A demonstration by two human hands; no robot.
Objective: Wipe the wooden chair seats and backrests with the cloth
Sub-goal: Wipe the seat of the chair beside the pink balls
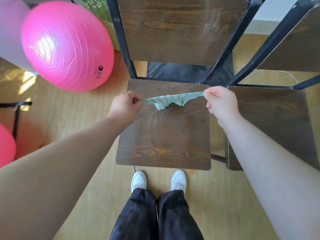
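A dark wooden chair seat (164,135) with a black metal frame stands right in front of me, its wooden backrest (180,28) rising behind it. A green and white cloth (171,100) is stretched taut in the air above the back half of the seat. My left hand (125,105) pinches its left end and my right hand (220,101) pinches its right end. The cloth's middle sags a little toward the seat. A second wooden chair seat (270,122) and its backrest (297,45) stand to the right.
A large pink exercise ball (67,45) sits on the wooden floor left of the chair, and part of another pink ball (6,144) shows at the left edge. My white shoes (138,181) stand just in front of the seat. A thin white cord (277,71) lies behind the right chair.
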